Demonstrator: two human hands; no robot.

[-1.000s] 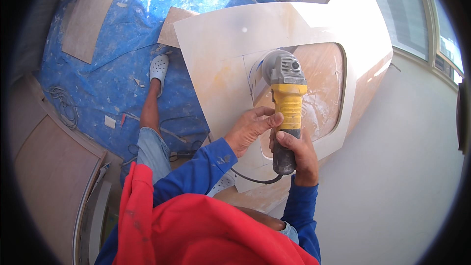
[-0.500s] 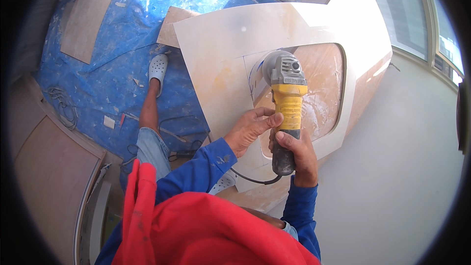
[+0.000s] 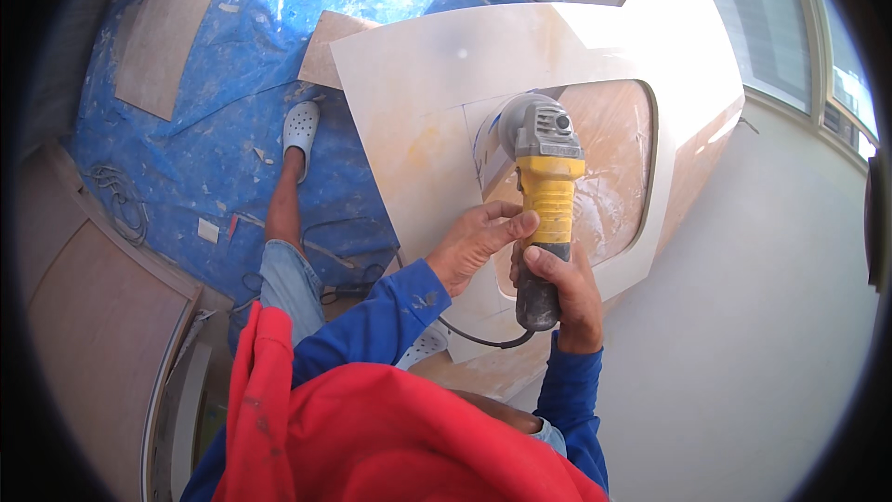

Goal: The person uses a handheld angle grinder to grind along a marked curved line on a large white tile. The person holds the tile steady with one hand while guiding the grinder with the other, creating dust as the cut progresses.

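A yellow, grey and black angle grinder (image 3: 548, 181) stands over the left edge of a rounded opening in a pale wooden panel (image 3: 400, 102). Around its black handle my right hand (image 3: 569, 293) is closed, thumb along the top. My left hand (image 3: 483, 246) grips the yellow body from the left, with its thumb on the side and some fingers hidden beneath. The disc at the grinder's far end lies by blue curved marks and pencil lines on the panel; whether it touches the wood I cannot tell. A black cord (image 3: 483, 342) runs from the handle's end to the left.
Blue sheeting (image 3: 242, 149) with scraps covers the floor to the left. Wooden boards (image 3: 172, 37) lie at the far left, and a curved wooden piece (image 3: 102, 316) stands at near left. A pale wall (image 3: 753, 288) with a window (image 3: 762, 28) bounds the right. Coiled cable (image 3: 121, 204) rests on the sheeting.
Both hands keep the same hold on the angle grinder. Its position over the panel is almost unchanged, with only a very slight shift.
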